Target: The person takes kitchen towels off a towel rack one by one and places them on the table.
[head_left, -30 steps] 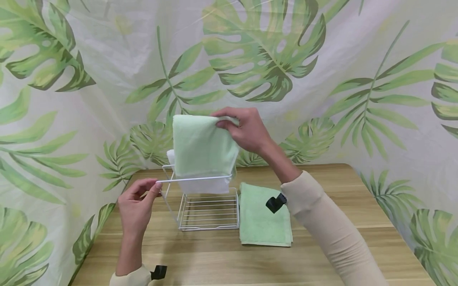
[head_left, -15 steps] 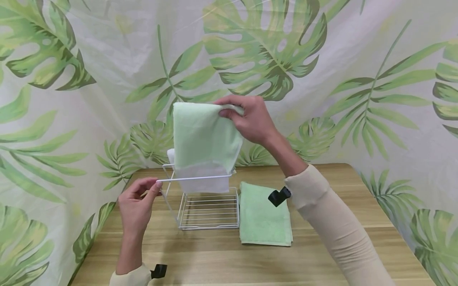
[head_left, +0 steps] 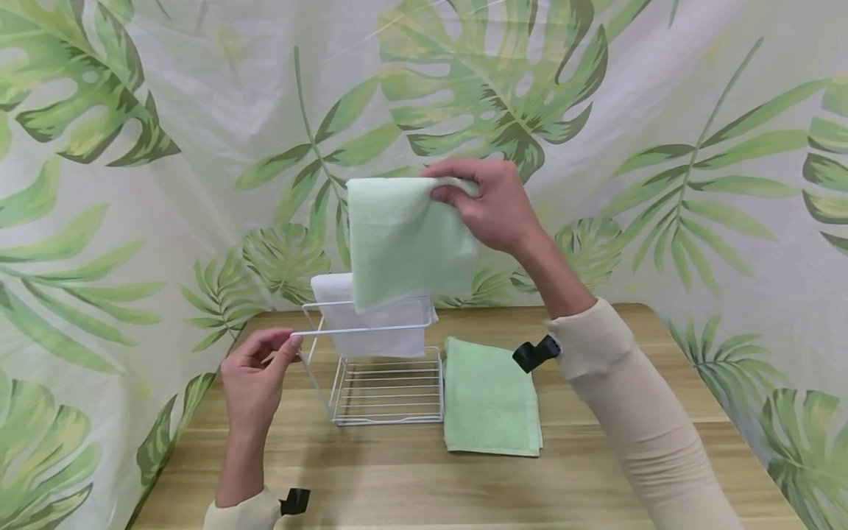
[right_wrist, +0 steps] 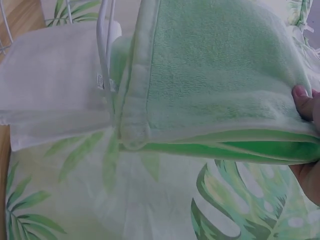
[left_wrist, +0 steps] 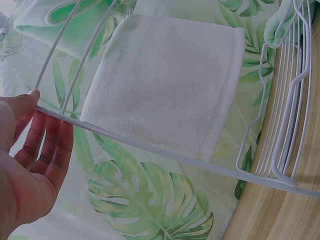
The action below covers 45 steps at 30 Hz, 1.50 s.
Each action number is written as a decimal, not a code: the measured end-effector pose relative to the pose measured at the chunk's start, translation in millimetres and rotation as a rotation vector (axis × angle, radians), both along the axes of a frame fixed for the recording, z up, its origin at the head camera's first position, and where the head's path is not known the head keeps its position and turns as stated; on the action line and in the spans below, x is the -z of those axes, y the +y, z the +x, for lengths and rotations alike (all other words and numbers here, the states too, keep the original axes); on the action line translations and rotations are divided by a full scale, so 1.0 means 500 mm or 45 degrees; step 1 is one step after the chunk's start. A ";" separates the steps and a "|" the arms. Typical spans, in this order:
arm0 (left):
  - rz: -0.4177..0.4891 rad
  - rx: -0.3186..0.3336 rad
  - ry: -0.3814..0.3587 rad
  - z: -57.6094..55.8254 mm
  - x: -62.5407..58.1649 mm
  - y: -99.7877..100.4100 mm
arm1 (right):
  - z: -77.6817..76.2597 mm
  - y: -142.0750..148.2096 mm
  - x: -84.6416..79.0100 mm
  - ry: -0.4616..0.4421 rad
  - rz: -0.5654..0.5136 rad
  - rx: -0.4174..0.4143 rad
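Observation:
My right hand (head_left: 493, 202) pinches the top folded edge of a pale green towel (head_left: 411, 243), which hangs in folded layers above the white wire rack (head_left: 387, 423). In the right wrist view the thumb lies on the terry face of the green towel (right_wrist: 215, 70), and its layers part along one side. My left hand (head_left: 255, 379) pinches the upper left corner of the rack's front bar; the left wrist view shows the thumb and fingers around that white bar (left_wrist: 150, 148). Over a rear bar of the rack hangs a white towel (head_left: 380, 342), partly hidden by the green one.
A second folded green towel (head_left: 490, 412) lies on the wooden table (head_left: 424, 486), right beside the rack's base. Behind the table hangs a leaf-patterned cloth (head_left: 218, 147). Black wrist cameras are strapped over both sleeves.
My right hand has risen and moved to the right, lifting the green towel up so more of the white towel behind shows. My left hand stays at the rack's corner.

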<state>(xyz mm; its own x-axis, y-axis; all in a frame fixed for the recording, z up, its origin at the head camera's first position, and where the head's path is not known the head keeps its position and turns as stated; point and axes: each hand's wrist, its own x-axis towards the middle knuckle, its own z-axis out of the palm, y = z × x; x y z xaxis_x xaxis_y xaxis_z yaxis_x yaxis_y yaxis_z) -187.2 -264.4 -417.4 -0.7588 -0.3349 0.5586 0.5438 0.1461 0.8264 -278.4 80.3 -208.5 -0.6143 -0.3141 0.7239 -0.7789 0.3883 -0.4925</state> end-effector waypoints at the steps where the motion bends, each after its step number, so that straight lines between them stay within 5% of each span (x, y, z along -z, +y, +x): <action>1: 0.006 0.003 0.004 0.000 0.000 0.000 | -0.001 0.006 -0.001 -0.001 0.001 0.008; 26: 0.031 0.008 0.011 0.003 -0.002 0.000 | 0.034 0.203 0.011 -0.065 -0.046 0.191; 37: 0.040 -0.001 -0.003 0.002 -0.005 0.002 | 0.064 0.283 0.033 -0.110 0.101 0.244; 45: 0.027 -0.011 -0.009 0.004 -0.005 0.002 | 0.087 0.333 0.070 -0.275 0.180 0.264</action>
